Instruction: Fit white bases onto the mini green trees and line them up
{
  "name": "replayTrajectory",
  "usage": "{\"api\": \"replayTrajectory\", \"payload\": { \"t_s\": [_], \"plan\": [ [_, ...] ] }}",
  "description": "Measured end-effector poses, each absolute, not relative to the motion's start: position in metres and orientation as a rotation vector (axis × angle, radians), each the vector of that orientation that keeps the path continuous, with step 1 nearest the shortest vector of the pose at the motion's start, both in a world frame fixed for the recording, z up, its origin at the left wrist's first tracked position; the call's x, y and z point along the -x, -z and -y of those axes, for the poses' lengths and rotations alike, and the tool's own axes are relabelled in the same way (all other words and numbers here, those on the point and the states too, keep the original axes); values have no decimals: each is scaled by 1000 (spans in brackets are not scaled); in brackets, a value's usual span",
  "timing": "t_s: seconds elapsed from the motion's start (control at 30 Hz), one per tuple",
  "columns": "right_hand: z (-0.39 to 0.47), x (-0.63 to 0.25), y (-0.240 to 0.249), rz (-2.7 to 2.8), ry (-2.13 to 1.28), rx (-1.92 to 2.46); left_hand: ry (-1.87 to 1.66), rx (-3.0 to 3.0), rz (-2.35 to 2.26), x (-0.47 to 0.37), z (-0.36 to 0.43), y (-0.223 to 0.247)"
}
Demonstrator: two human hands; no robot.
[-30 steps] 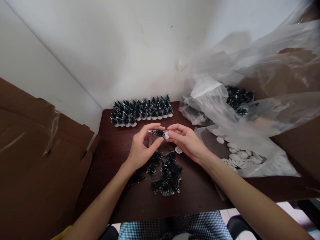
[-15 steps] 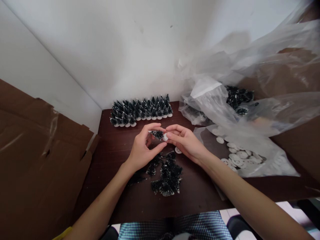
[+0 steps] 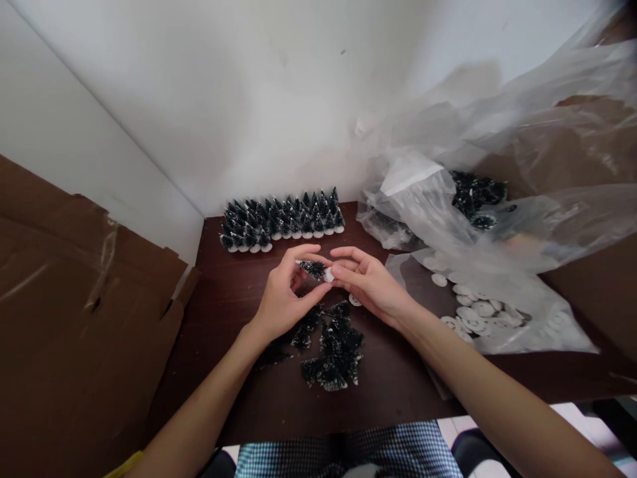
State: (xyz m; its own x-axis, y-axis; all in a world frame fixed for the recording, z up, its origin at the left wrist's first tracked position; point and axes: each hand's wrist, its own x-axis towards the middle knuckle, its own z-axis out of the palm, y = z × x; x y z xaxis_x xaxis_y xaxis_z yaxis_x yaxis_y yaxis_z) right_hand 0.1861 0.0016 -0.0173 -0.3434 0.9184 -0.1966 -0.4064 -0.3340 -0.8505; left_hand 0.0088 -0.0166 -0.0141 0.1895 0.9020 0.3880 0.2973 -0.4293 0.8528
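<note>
Between my hands, above the table, lies a small snow-tipped miniature tree [image 3: 313, 269] on its side, its tip to the left. My left hand [image 3: 288, 289] is curled around the tree. With thumb and fingers, my right hand [image 3: 365, 279] pinches a white round base [image 3: 329, 274] at the tree's bottom end. Whether the base is fully on the stem cannot be seen. Below my hands a pile of loose trees without bases [image 3: 333, 348] rests on the table. One white disc [image 3: 354, 300] lies under my right hand, partly hidden by it.
Rows of upright trees on white bases [image 3: 283, 219] stand at the back by the wall. At right, a clear plastic bag [image 3: 527, 279] lies over white discs [image 3: 475, 312], with more dark trees [image 3: 478, 192] behind. Cardboard [image 3: 84, 318] borders the brown table [image 3: 209, 372] on the left.
Almost nothing differs. Both hands keep the tree and its base in the same place; the right fingers have shifted very slightly around the base.
</note>
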Motion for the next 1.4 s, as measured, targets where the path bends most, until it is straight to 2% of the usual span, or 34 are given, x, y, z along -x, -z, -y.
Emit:
{"api": "replayTrajectory", "payload": {
  "t_s": [0.53, 0.7, 0.8, 0.9, 1.1, 1.4],
  "plan": [
    [-2, -189, 11, 897, -1834, 876, -1287, -1881, -1134, -4, 13, 11],
    [-3, -191, 9, 922, -1831, 905, -1332, -1863, -1417, 21, -4, 10],
    [-2, -192, 8, 945, -1852, 921, -1129, -1983, -1748, 38, -13, 13],
    [-1, -192, 9, 967, -1876, 929, -855, -2086, -1882, 44, -16, 17],
    [-1, -193, 10, 1019, -1893, 936, -675, -2178, -1824, 43, -16, 23],
    [-1, -194, 11, 1072, -1890, 941, -888, -2175, -1622, 46, -17, 25]
  ]
}}
